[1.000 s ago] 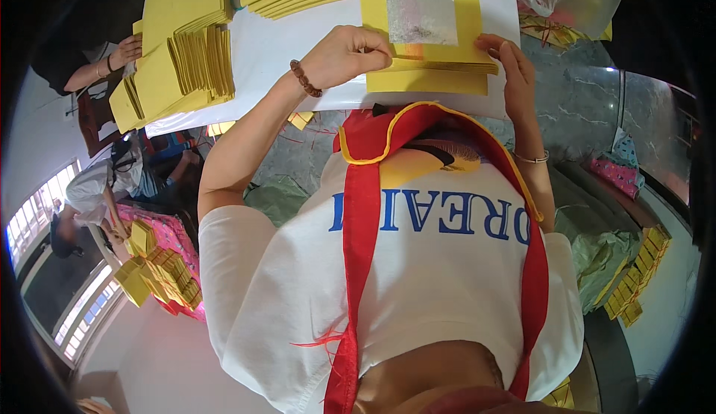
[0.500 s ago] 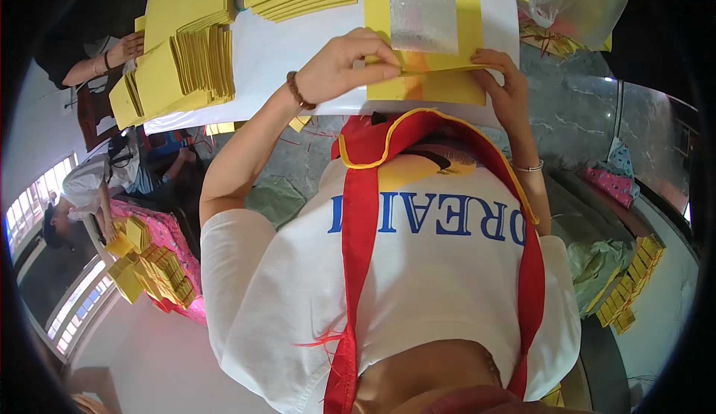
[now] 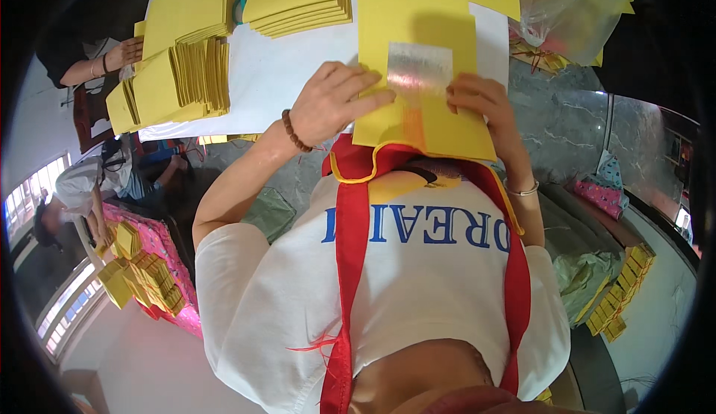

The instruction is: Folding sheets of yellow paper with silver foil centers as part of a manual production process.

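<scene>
A yellow paper sheet (image 3: 418, 19) with a silver square (image 3: 420, 66) and an orange patch (image 3: 413, 124) lies flat before me. Its lower end reaches past the table's near edge and touches my red apron (image 3: 350, 159). At the sheet's left side, my left hand (image 3: 332, 104) rests with its fingers stretched toward the silver square. My right hand (image 3: 485, 104) lies on the right side, its fingers apart and slightly bent beside the square. Both hands are open, pressing on the paper. Whether it is one sheet or several layered cannot be told.
Stacks of folded yellow paper (image 3: 198, 78) and another yellow pile (image 3: 294, 0) stand on the white table (image 3: 287, 63). Teal-handled scissors (image 3: 240, 4) lie between them. A co-worker's hand (image 3: 123, 52) touches the left stack. A clear plastic bag (image 3: 570, 4) sits at the far right.
The yellow paper has slid toward me, and its raised fold now lies flat. My fingers have let go of the folded edge and rest on the paper beside the silver square.
</scene>
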